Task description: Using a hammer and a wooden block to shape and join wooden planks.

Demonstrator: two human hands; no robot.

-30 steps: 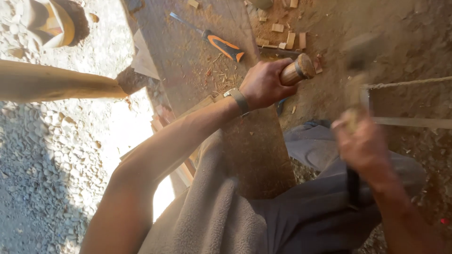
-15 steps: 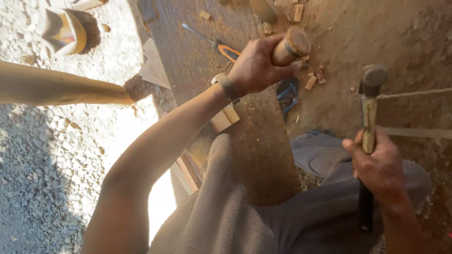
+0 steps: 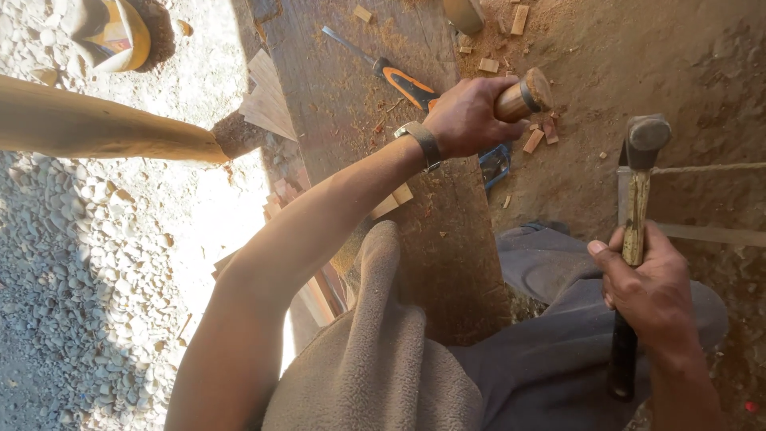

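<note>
The person sits over a dark wooden plank [image 3: 375,120] that lies on the dirt ground [image 3: 678,64]. The left hand [image 3: 471,116] is wrapped tight round the wooden handle of a chisel [image 3: 523,94], which stands on the far right side of the plank. The blade end is hidden behind the hand, so where it bites cannot be seen. The right hand [image 3: 650,291] is closed round the handle of a hammer [image 3: 638,199], whose metal head is lifted up, apart from the chisel and to the right of it. To do this well, the chisel should be kept steady and the hammer should land flat on the round top of the handle, well clear of the fingers. Small, even hits look safer than big swings. A second chisel with an orange and black handle [image 3: 395,76] lies on the plank just beside the left hand. Little wood chips [image 3: 533,140] are scattered near the chisel on the ground.
</note>
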